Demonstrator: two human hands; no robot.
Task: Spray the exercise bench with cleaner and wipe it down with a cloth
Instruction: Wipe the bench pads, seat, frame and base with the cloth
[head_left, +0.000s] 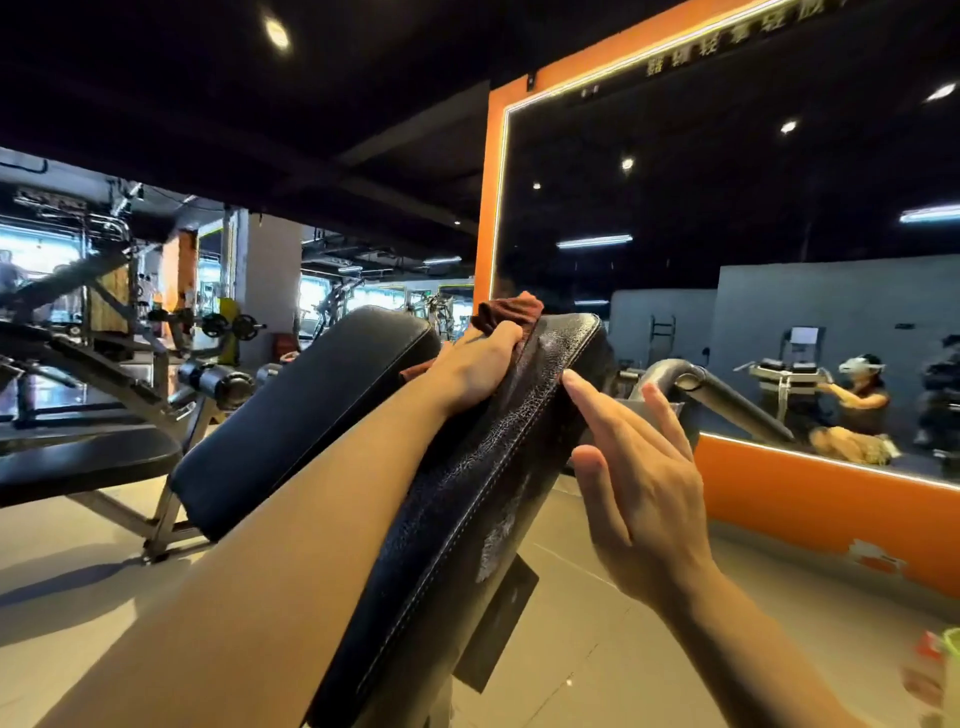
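The exercise bench's black inclined pad (467, 525) runs from the bottom centre up to the middle, its leather cracked and worn pale in patches. A dark red cloth (506, 312) lies bunched over the pad's upper left edge. My left hand (478, 371) grips that cloth and presses it against the pad near the top. My right hand (634, 467) is on the pad's right side with straight fingers, the index fingertip touching the edge. Part of what looks like a spray bottle (940, 675) with a green and red top shows blurred at the bottom right corner.
A second black padded bench (311, 410) stands just left on a steel frame. A grey metal tube (722, 387) juts out right of the pad's top. An orange-framed wall mirror (779, 499) fills the right. Weight machines (83, 291) crowd the far left; the floor is pale tile (597, 649).
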